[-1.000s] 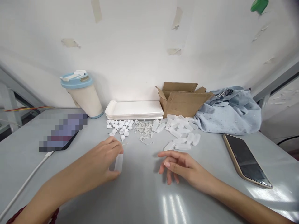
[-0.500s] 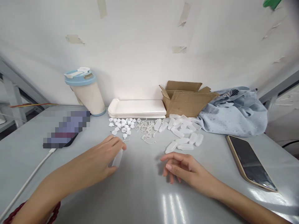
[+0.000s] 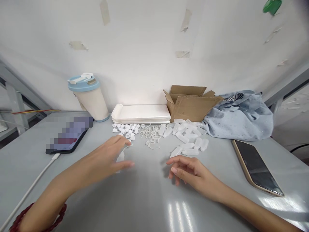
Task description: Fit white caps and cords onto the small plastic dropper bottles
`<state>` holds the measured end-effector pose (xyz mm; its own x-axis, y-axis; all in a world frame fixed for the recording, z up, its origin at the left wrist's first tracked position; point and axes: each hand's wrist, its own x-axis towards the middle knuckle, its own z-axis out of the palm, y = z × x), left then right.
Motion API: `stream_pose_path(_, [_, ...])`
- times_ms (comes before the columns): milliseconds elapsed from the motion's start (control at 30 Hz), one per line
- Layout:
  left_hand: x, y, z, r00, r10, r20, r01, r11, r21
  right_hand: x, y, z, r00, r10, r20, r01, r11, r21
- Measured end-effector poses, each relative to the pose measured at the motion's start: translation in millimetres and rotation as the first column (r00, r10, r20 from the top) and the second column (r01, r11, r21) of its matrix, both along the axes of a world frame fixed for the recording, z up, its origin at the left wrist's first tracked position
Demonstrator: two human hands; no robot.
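Left hand (image 3: 106, 160) pinches a small translucent plastic vial (image 3: 120, 157) between thumb and fingers; best kept upright, grip light. Right hand (image 3: 190, 172) rests empty, fingers loosely curled, near the heap of clear vials (image 3: 189, 135).

Blue-lidded cup (image 3: 88, 96) by wall, cardboard box (image 3: 191, 103) nxt to white trays (image 3: 141, 113), blue cloth (image 3: 238, 116), phone (image 3: 257, 167) at rt
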<state>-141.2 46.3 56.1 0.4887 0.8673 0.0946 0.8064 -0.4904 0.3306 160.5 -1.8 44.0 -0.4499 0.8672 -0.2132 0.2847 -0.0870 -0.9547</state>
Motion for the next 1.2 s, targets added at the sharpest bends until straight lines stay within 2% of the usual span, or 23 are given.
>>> stream_pose_path(100, [4.4,7.5,-3.0,1.000,0.014,0.002,-0.014,0.996,-0.094,0.5,-1.3,0.5,1.000,0.001,0.021,-0.002,1.000,0.018])
stream_pose_path(333, [9.3,12.2,-10.6,0.996,0.082,-0.023,-0.084,0.986,-0.142,-0.2,-2.4,4.8,0.996,0.010,0.092,-0.018,0.997,0.081])
stream_pose_path(400, [11.7,13.5,-11.3,0.995,0.095,-0.023,-0.097,0.989,-0.116,0.7,-2.0,4.1,0.991,0.005,0.134,-0.025,0.989,0.148])
stream_pose_path(467, [17.2,13.6,-10.9,0.994,0.110,-0.014,-0.110,0.994,-0.026,3.0,-0.2,0.9,0.978,-0.027,0.206,-0.038,0.952,0.304])
stream_pose_path(500, [21.4,12.9,-10.5,0.993,0.117,-0.007,-0.117,0.992,0.037,4.6,1.4,-1.5,0.968,-0.056,0.246,-0.054,0.906,0.420])
stream_pose_path(533, [26.6,11.4,-10.3,0.993,0.116,0.001,-0.116,0.988,0.105,6.5,3.4,-4.4,0.953,-0.094,0.287,-0.081,0.835,0.544])
stream_pose_path(600, [38.7,6.6,-11.4,0.997,0.075,0.018,-0.077,0.972,0.220,10.9,8.3,-10.5,0.910,-0.191,0.367,-0.168,0.640,0.750])
stream_pose_path(633, [45.0,3.5,-13.2,0.999,0.030,0.020,-0.034,0.964,0.263,13.0,10.8,-13.3,0.880,-0.244,0.408,-0.220,0.552,0.804])
stream_pose_path(667, [50.9,0.2,-16.2,1.000,-0.019,0.010,0.015,0.957,0.290,15.0,13.2,-15.7,0.847,-0.288,0.447,-0.271,0.488,0.830])
stream_pose_path(700, [56.3,-3.0,-20.2,0.998,-0.067,-0.014,0.068,0.946,0.318,16.8,15.2,-17.7,0.813,-0.322,0.485,-0.317,0.454,0.833])
stream_pose_path(733, [60.7,-5.8,-25.3,0.994,-0.098,-0.054,0.111,0.934,0.340,18.1,16.8,-19.3,0.783,-0.342,0.520,-0.354,0.442,0.824])
stream_pose_path(800, [66.7,-9.7,-36.9,0.981,-0.125,-0.149,0.173,0.914,0.368,19.5,18.8,-21.9,0.739,-0.346,0.578,-0.407,0.454,0.793])
stream_pose_path(867, [69.2,-11.0,-47.6,0.970,-0.118,-0.214,0.193,0.908,0.372,19.3,19.4,-24.2,0.716,-0.326,0.617,-0.446,0.466,0.764])
stream_pose_path(967, [69.8,-9.1,-55.2,0.965,-0.103,-0.242,0.192,0.904,0.381,17.8,19.6,-27.5,0.709,-0.294,0.641,-0.500,0.432,0.751])
stream_pose_path(1033, [69.7,-7.3,-52.9,0.970,-0.099,-0.224,0.183,0.901,0.392,17.1,19.7,-28.7,0.706,-0.285,0.648,-0.525,0.404,0.749])
stream_pose_path(1100, [69.7,-6.6,-46.1,0.981,-0.102,-0.165,0.162,0.902,0.401,16.6,19.7,-28.4,0.715,-0.267,0.646,-0.524,0.407,0.748])
stream_pose_path(1200, [70.3,-9.2,-33.3,0.991,-0.129,0.040,0.103,0.914,0.391,14.9,18.2,-25.3,0.780,-0.197,0.594,-0.451,0.480,0.752])
